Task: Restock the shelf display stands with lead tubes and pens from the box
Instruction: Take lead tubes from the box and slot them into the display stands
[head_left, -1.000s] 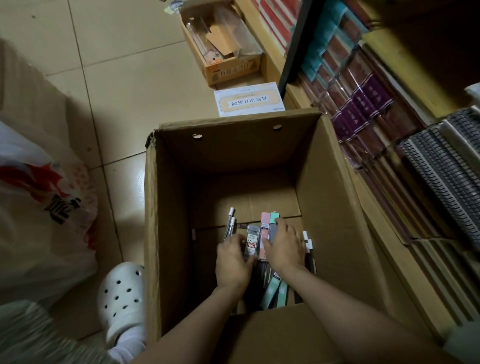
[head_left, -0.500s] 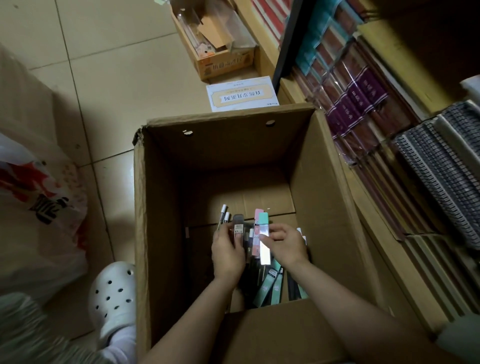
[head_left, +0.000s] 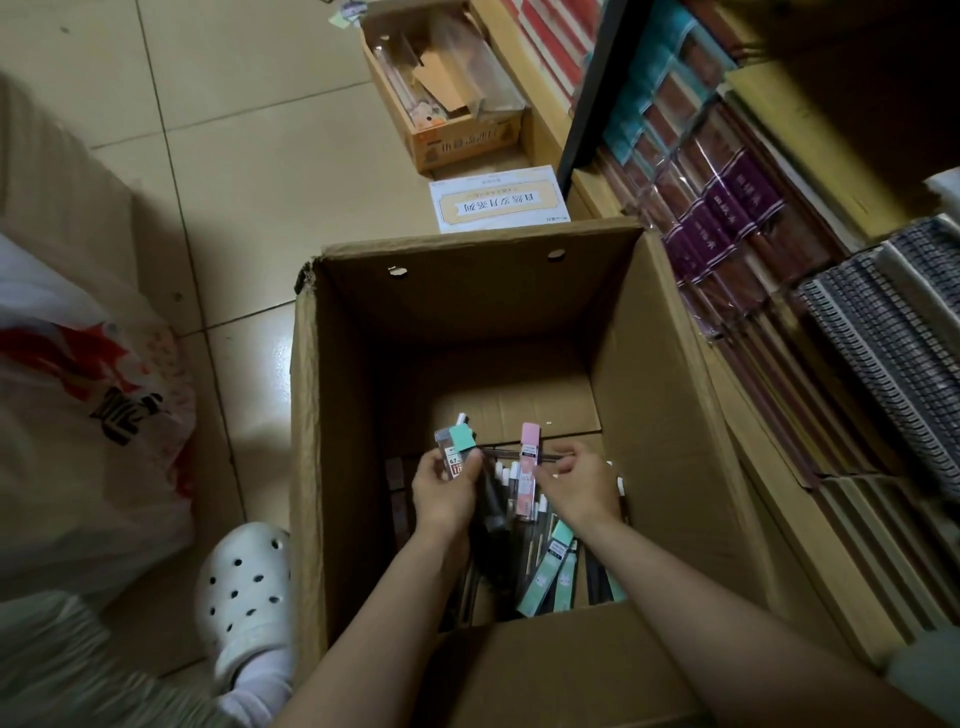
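Deep in the box (head_left: 332, 415): light, slick lead tubes (head_left: 457, 452) pinched mid-barrel by left fingers (head_left: 470, 470), pink tube (head_left: 529, 467) by right fingers (head_left: 550, 470).

head view, steeply down, into box (head_left: 332, 467)

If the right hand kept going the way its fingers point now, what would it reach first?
Its fingers point left and slightly away, so the right hand would probably first meet the pink lead tube beside its fingertips; depth is unclear, so whether they already touch it cannot be told.
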